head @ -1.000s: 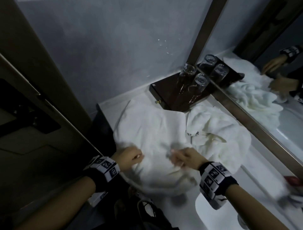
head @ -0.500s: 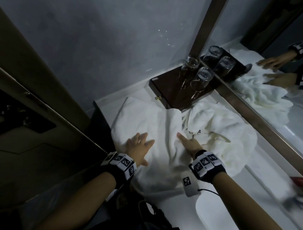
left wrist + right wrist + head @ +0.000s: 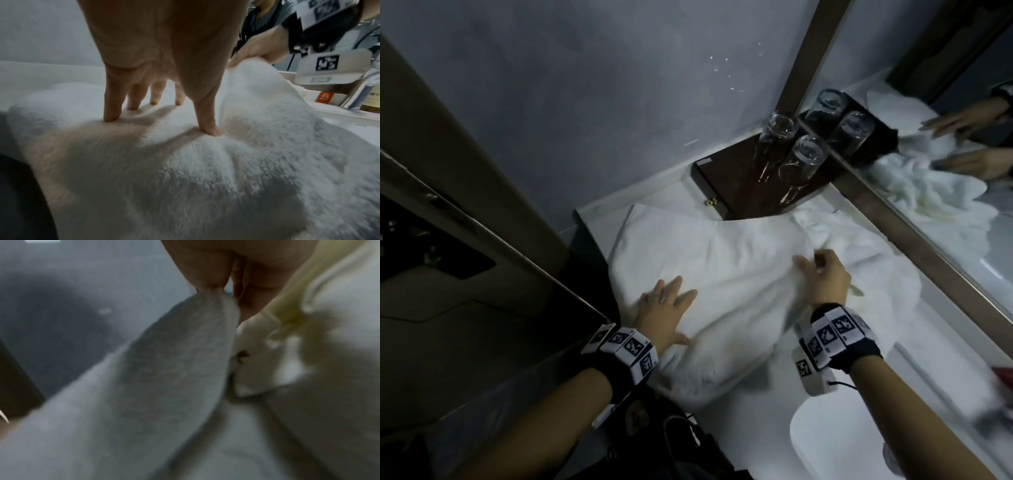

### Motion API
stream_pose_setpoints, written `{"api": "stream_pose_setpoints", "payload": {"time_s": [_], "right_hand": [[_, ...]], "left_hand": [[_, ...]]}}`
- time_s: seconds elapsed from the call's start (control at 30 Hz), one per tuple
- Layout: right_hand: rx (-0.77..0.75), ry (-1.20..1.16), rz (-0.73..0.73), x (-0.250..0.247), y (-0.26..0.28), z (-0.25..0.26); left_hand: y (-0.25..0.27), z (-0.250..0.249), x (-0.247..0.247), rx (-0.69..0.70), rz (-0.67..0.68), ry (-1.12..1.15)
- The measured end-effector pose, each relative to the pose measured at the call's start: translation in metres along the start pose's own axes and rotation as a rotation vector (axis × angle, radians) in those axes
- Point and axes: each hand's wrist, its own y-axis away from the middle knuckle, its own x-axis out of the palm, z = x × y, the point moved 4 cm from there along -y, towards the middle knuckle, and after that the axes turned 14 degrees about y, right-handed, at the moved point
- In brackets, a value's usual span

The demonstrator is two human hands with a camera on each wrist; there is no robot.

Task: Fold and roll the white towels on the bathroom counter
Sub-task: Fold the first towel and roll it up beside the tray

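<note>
A white towel [image 3: 709,260] lies spread across the bathroom counter [image 3: 767,387], its near end hanging over the counter's front edge and its far corner lying over the edge of a dark wooden tray [image 3: 726,178]. The left hand [image 3: 664,311] lies flat on the towel's near left part, fingers straight and spread, the fingertips [image 3: 110,116] pressing into the pile. The right hand [image 3: 825,277] pinches the towel's right edge between thumb and fingertip and lifts it into a raised fold; the other fingers are loosely curled. Just to the right, a second towel [image 3: 859,253] lies crumpled in a heap, touching the first and reaching toward the mirror [image 3: 945,171] along the counter's right side. Two clear glasses [image 3: 804,154] stand upside down on the tray, in the corner by the grey wall [image 3: 585,102]. The rim of a white sink [image 3: 822,442] shows at the lower right.
</note>
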Motion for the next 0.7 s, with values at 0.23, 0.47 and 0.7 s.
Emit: {"api": "stream_pose_setpoints", "payload": {"time_s": [0.23, 0.47, 0.7], "right_hand": [[0.089, -0.224, 0.429, 0.013, 0.031, -0.026], [-0.173, 0.224, 0.405, 0.013, 0.043, -0.039], [-0.062, -0.071, 0.818, 0.017, 0.063, -0.047]], "left_hand": [[-0.007, 0.000, -0.001, -0.032, -0.008, 0.027], [-0.012, 0.001, -0.010, -0.058, 0.045, 0.078], [-0.013, 0.005, -0.014, -0.040, 0.019, 0.068]]}}
